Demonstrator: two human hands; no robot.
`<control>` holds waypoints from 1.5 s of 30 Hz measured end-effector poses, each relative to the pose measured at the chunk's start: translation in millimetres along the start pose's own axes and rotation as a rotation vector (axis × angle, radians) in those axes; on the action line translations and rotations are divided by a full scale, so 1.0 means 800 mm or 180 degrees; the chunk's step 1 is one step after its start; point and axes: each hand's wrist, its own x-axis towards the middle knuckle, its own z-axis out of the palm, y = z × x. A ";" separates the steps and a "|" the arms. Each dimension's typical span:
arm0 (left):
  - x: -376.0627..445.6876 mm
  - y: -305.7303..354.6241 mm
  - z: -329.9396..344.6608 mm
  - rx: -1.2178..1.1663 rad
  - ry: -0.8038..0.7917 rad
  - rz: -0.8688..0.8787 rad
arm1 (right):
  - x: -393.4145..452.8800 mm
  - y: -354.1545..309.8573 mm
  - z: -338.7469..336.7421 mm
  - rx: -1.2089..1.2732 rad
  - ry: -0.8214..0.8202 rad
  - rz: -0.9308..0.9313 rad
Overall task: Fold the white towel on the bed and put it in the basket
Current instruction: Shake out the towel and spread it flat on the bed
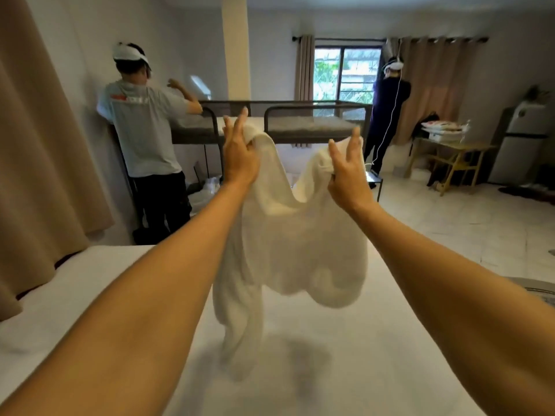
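Note:
The white towel [297,244] hangs in the air above the bed [90,295], held up by its top edge. My left hand [238,154] pinches the left corner with thumb and fingers, the other fingers pointing up. My right hand [347,172] grips the right corner the same way. The towel sags between the two hands and its lower part is bunched, with a long tail dangling toward the sheet. A pale rim at the right edge may be the basket [540,291]; only a sliver shows.
A beige curtain [39,163] hangs at the left beside the bed. Beyond the bed's foot stands a metal bunk bed [300,121], with one person [144,136] at its left and another person [387,115] by the window. A wooden table [450,157] and a fridge [522,145] are at the right.

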 end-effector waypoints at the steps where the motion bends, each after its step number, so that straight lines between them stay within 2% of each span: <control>1: 0.003 0.000 -0.006 0.0004 0.0078 0.0119 | 0.005 -0.004 -0.009 -0.0131 0.0035 -0.0140; 3: -0.005 -0.008 -0.014 0.0129 0.0138 0.0125 | -0.001 -0.010 -0.019 -0.0204 0.0033 -0.0193; 6: -0.045 -0.054 -0.020 0.0249 -0.0008 -0.0329 | -0.040 -0.006 -0.015 -0.0273 -0.0219 -0.0038; 9: -0.109 -0.105 -0.029 0.0491 -0.0277 -0.0727 | -0.098 0.010 0.001 -0.0367 -0.0778 0.0156; 14: -0.239 -0.170 -0.033 0.0769 -0.0879 -0.0946 | -0.224 0.042 0.046 -0.0393 -0.1685 0.0616; 18: -0.350 -0.225 -0.047 0.0995 -0.1598 -0.1168 | -0.359 0.065 0.083 -0.0447 -0.2619 0.0849; 21: -0.439 -0.262 -0.069 0.1292 -0.2155 -0.1226 | -0.461 0.082 0.095 -0.0498 -0.3091 0.1009; 24: -0.505 -0.289 -0.092 0.1663 -0.2701 -0.1162 | -0.537 0.087 0.085 -0.0838 -0.3458 0.0668; 26: -0.532 -0.298 -0.103 0.1820 -0.2918 -0.1148 | -0.572 0.087 0.075 -0.1081 -0.3613 0.0472; 30: -0.560 -0.296 -0.117 0.2227 -0.3085 -0.0900 | -0.611 0.078 0.062 -0.1140 -0.3685 0.0481; 34: -0.597 -0.292 -0.125 0.2190 -0.3287 -0.0715 | -0.634 0.067 0.048 -0.1037 -0.3720 0.0533; 41: -0.658 -0.290 -0.188 0.2657 -0.4258 -0.1078 | -0.683 0.101 -0.002 -0.1344 -0.3804 0.0278; 45: -0.685 -0.305 -0.240 0.2989 -0.4464 -0.1292 | -0.708 0.135 -0.041 -0.1791 -0.4177 0.0178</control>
